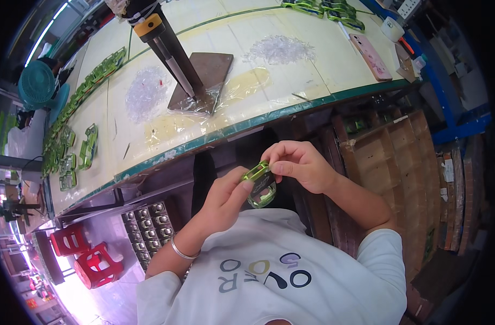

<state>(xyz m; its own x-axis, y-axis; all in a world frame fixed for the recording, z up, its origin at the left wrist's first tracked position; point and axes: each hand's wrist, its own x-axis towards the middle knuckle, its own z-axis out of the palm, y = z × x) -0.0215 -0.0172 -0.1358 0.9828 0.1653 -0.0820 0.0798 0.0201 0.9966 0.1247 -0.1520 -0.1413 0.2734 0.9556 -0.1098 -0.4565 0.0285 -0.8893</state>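
A glossy green and dark toy car shell [262, 190] is held up in front of my shirt, off the table. My left hand [226, 195] is closed on its left side, thumb against the near face. My right hand [303, 166] is closed in a pinch at the shell's upper right edge. Whether a small piece sits between those right fingertips is hidden. Two heaps of small clear plastic pieces lie on the table beyond my hands, one on the left [144, 93] and one on the right [280, 50].
Between the heaps stands a dark post press [174, 59] on a brown base plate [217, 70]. More green shells [88, 146] line the table's left. A pink phone [370, 57] lies far right. Below are a tray of metallic parts [149, 227], red stools [98, 265] and a partitioned wooden crate [391, 157].
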